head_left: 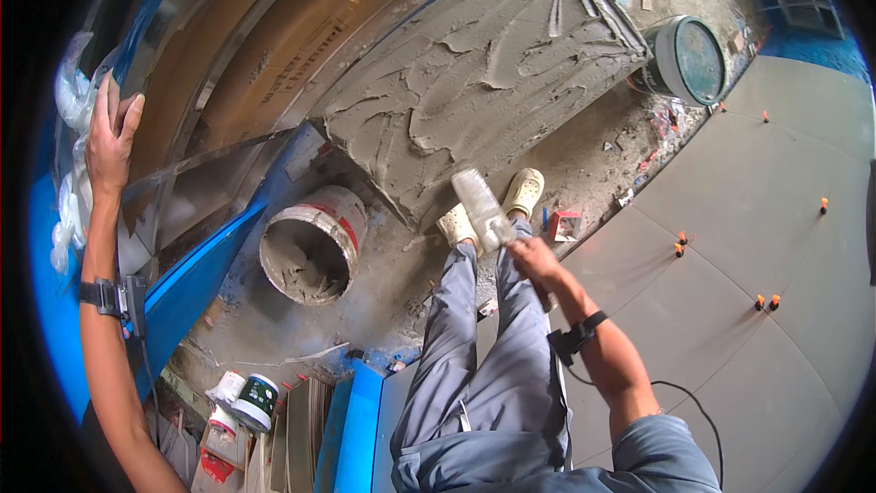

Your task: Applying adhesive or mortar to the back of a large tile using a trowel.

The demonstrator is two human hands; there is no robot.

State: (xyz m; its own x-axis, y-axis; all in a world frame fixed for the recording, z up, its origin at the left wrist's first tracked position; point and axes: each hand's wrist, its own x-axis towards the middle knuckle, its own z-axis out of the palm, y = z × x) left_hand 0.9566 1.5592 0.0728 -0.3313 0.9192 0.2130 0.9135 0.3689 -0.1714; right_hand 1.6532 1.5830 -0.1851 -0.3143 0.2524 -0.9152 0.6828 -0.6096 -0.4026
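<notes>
My right hand [538, 260] grips a flat trowel [482, 210], its pale blade held above my shoes. Ahead lies a large slab [484, 64] coated in wet grey mortar with ridged trowel marks. To its near left stands a white bucket [315, 245] with grey mortar inside, tilted in this wide view. My left hand [111, 141] is raised at the far left beside crumpled clear plastic wrap [73, 100]. Its thumb stands apart from the fingers, with nothing plainly held; whether it touches the panel edge there I cannot tell.
Large grey floor tiles [730, 310] with orange-topped levelling clips [759, 302] cover the right side. A lidded dark bucket [680, 59] stands beyond the slab. Cardboard-wrapped panels [283, 46] lean at left. Small tubs [255, 402] and a blue board [359, 429] are at lower left.
</notes>
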